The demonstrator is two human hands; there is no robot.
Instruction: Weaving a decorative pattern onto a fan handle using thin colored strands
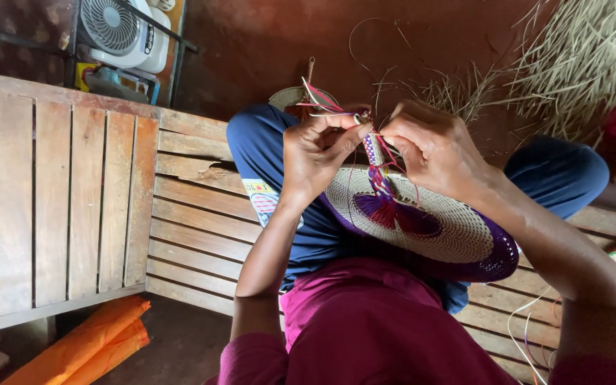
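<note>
Wooden slats (73, 207) are lying under the person. Both the left hand (315, 153) and right hand (433, 146) are pinching shut on the woven fan's handle (373, 150), with the fan (458, 232) spreading just below the fingers.

There is one view only, from a camera worn on the person's head, looking steeply down and close over the lap. The fingers (336, 132) sit near the frame's middle; past them lies reddish floor, and to their left a slatted wooden pallet (58, 199).
</note>
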